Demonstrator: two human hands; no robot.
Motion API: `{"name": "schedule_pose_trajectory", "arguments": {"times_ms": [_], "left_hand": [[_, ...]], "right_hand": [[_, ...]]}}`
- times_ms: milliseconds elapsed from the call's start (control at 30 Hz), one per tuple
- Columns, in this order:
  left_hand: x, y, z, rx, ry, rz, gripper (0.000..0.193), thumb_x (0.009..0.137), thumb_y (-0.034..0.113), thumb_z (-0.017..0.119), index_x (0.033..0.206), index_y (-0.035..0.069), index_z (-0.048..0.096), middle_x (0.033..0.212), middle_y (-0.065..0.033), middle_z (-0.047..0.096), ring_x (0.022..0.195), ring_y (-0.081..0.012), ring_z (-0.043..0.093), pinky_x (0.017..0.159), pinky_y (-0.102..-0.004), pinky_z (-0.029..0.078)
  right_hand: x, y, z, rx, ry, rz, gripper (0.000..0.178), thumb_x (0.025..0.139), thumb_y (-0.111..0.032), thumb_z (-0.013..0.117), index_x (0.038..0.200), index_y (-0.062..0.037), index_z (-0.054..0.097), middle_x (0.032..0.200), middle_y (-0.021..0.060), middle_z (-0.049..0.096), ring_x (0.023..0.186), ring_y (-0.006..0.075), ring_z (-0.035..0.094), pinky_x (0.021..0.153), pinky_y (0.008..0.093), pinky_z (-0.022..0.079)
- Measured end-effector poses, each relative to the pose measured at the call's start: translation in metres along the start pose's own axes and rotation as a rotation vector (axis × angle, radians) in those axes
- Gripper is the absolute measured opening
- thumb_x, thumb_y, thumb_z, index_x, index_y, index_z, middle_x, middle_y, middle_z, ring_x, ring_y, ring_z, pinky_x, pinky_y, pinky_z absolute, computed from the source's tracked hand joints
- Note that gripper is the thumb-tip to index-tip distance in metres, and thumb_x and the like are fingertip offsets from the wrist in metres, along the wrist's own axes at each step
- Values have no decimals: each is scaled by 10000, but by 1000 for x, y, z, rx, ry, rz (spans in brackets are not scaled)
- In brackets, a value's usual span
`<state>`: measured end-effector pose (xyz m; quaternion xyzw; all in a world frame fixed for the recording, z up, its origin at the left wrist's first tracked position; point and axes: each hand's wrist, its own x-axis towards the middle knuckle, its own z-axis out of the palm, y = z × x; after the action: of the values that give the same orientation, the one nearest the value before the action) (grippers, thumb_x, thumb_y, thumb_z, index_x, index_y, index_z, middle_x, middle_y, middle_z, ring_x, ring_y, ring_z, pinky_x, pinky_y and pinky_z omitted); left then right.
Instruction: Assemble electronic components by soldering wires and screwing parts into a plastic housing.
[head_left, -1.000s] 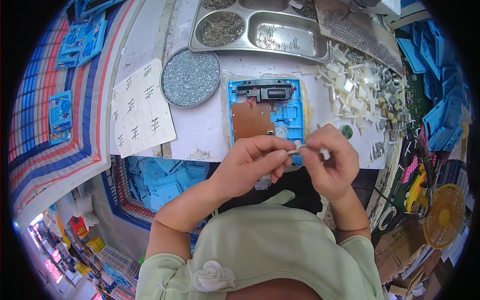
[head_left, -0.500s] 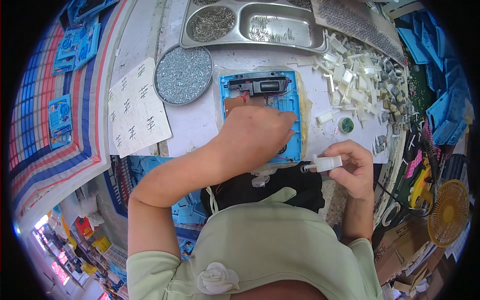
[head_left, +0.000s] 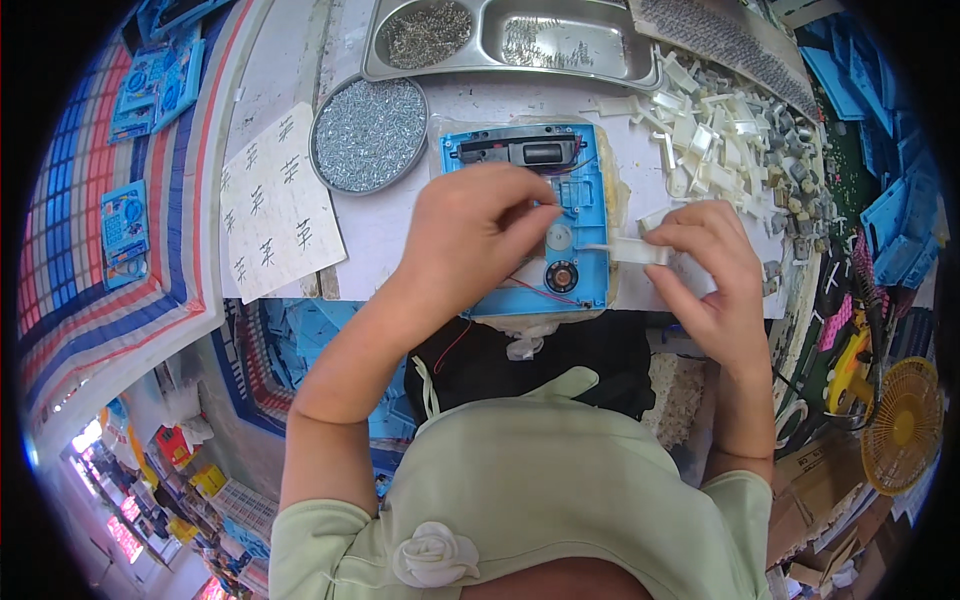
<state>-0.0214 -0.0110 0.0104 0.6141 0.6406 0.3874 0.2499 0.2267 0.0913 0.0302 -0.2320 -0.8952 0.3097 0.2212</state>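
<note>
An open blue plastic case (head_left: 590,205) lies on the table before me, with a black battery-holder-like part (head_left: 540,152) along its far side. A small round speaker (head_left: 562,277) and red wires show at its near end. Over the case's left half is my left hand (head_left: 478,235), thumb and fingers pinched together; whatever they may hold is too small to make out. My right hand (head_left: 715,270) grips a white plastic part (head_left: 632,252) between thumb and fingers. Its narrow end reaches over the case's right edge.
A round dish of screws (head_left: 368,135) and a sheet of paper (head_left: 285,215) lie to the left. At the back stands a steel compartment tray (head_left: 480,50) with small springs. White plastic parts (head_left: 705,135) and grey pieces (head_left: 795,170) are heaped right; a yellow fan (head_left: 902,428) stands lower right.
My right hand has carried the white part up and left to the case's edge. My left hand has shifted left, uncovering the speaker and the case's right half.
</note>
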Motion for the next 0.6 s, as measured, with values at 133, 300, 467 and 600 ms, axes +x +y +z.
{"name": "schedule_pose_trajectory", "arguments": {"times_ms": [133,300,467,600], "left_hand": [[-22,-8,0,-73,137,-46,73,846,12,753,906,10,710,835,-52,652,653,-110,614,563,-239,469],[-24,-9,13,-127,217,-17,117,814,-8,774,883,32,689,798,-67,642,622,-148,619,535,-272,476],[-26,-13,12,-116,233,23,114,814,-9,772,878,33,688,800,-63,644,615,-151,612,521,-270,471],[-25,-15,13,-128,231,41,111,812,-7,771,874,33,689,799,-62,643,608,-161,608,520,-274,473]], "right_hand": [[27,-17,7,-185,-102,-140,289,678,-2,750,958,-29,686,942,99,630,919,301,583,773,372,503],[45,-28,16,-311,-224,-243,300,642,13,754,932,-20,687,936,102,630,897,313,575,759,388,505],[51,-3,20,20,-194,-244,300,667,-20,780,959,-22,710,935,98,655,878,308,569,763,390,489],[34,28,36,185,-148,-211,299,693,-47,799,982,-41,725,944,88,671,875,311,559,770,389,478]]}}
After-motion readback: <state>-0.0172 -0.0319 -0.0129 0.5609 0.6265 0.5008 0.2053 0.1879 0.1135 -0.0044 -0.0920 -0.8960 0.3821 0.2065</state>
